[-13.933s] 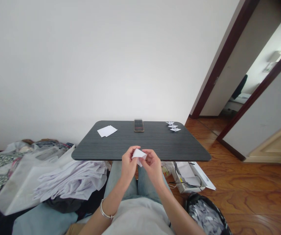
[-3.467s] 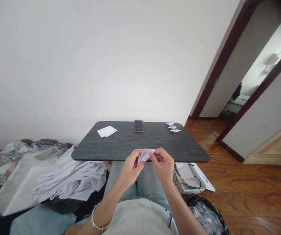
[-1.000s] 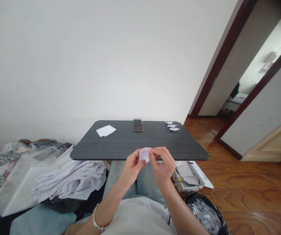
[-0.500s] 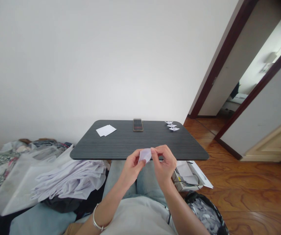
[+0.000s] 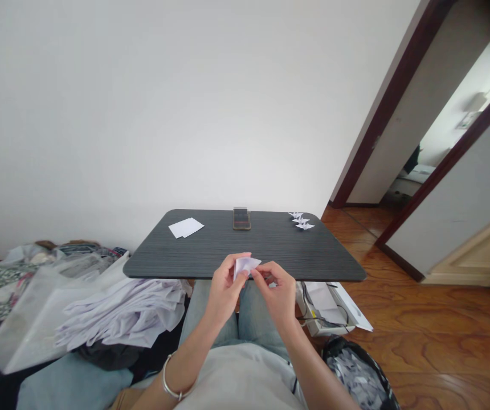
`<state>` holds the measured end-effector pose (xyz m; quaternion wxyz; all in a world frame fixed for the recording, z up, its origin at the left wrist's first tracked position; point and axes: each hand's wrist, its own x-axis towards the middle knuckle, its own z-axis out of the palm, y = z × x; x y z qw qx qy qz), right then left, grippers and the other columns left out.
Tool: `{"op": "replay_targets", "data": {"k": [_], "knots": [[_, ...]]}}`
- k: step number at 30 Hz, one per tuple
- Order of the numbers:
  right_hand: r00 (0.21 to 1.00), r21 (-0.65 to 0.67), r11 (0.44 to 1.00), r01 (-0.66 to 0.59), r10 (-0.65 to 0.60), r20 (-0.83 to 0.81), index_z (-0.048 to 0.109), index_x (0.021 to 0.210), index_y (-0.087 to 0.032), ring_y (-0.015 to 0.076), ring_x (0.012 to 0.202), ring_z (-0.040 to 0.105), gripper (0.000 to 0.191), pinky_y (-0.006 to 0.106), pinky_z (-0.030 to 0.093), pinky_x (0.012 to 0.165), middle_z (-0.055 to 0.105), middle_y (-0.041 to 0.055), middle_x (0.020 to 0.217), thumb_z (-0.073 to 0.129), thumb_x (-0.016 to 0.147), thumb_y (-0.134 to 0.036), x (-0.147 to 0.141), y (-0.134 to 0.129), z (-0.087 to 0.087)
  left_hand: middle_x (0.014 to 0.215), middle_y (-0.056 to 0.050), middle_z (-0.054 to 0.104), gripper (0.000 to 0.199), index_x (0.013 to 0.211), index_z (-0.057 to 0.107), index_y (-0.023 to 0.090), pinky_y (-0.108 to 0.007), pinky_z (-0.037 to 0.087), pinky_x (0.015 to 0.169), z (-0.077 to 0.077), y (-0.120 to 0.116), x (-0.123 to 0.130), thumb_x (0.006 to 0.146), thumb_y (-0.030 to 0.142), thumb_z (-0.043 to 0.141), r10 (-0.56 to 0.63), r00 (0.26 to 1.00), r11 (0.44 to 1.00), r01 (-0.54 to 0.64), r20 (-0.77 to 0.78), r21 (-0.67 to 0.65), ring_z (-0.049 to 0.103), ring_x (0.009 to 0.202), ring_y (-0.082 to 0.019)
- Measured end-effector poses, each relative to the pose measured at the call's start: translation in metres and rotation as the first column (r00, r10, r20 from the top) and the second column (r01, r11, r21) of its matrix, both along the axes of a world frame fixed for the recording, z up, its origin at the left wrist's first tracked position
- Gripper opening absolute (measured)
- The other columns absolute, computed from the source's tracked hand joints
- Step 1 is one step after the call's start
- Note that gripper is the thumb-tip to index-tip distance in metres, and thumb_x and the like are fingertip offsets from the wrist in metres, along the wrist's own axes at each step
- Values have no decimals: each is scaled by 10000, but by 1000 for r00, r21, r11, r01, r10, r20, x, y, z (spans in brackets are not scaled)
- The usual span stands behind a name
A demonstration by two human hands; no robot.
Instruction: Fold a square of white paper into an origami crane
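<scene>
A small folded piece of white paper (image 5: 246, 265) is held up at the near edge of the dark table (image 5: 211, 253). My left hand (image 5: 227, 287) grips its left side, thumb in front and fingers behind. With thumb and forefinger, my right hand (image 5: 277, 287) pinches the paper's lower right corner. White paper sheets (image 5: 186, 228) lie overlapped at the table's back left. Several folded paper cranes (image 5: 303, 223) stand in a row at the back right.
A phone (image 5: 241, 218) sits at the table's back middle. Piled clothes (image 5: 121, 313) and a clear plastic bag lie on the left. To the right are a white box (image 5: 324, 307) with papers and cables, and a black bag (image 5: 358, 370) of paper scraps on the wooden floor.
My right hand has moved left and down, from the paper's upper right corner to its lower right. The paper has turned and tilted between my hands.
</scene>
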<state>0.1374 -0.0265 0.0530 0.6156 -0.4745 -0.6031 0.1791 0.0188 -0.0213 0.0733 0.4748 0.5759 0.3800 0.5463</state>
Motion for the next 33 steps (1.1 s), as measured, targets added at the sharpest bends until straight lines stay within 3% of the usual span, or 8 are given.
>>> {"op": "replay_targets", "data": {"k": [5, 16, 23, 33], "knots": [[1000, -31, 999, -14, 13, -24, 618, 651, -160, 126, 523, 556, 126, 212, 421, 472, 613, -3, 589, 586, 750, -231, -1, 1, 0, 990, -74, 606, 271, 1037, 584, 163, -266, 429, 724, 0, -1, -1, 782, 243, 539, 30, 996, 998, -26, -82, 56, 543, 883, -193], [984, 98, 995, 1, -18, 177, 581, 643, -176, 113, 521, 518, 172, 217, 428, 493, 575, -9, 602, 516, 800, -200, 4, 5, -3, 978, -71, 631, 275, 1051, 586, 163, -288, 421, 784, -3, 5, -6, 795, 243, 529, 32, 986, 995, -16, -162, 97, 565, 868, -192], [998, 89, 996, 25, -30, 51, 632, 840, -184, 134, 575, 583, 111, 223, 471, 495, 648, 17, 711, 556, 783, -242, 6, 7, 1, 1036, -73, 617, 281, 1078, 586, 180, -284, 414, 803, -2, 3, -5, 835, 270, 477, 13, 977, 987, 22, -214, 161, 558, 920, -193], [995, 64, 994, -86, 82, 62, 649, 820, -185, 142, 614, 594, 130, 219, 465, 503, 656, 25, 724, 526, 804, -224, 5, 6, 2, 1021, -75, 650, 154, 908, 578, 190, -285, 426, 817, -1, -3, -4, 838, 177, 441, 175, 962, 947, -106, -209, 305, 592, 944, -189]]}}
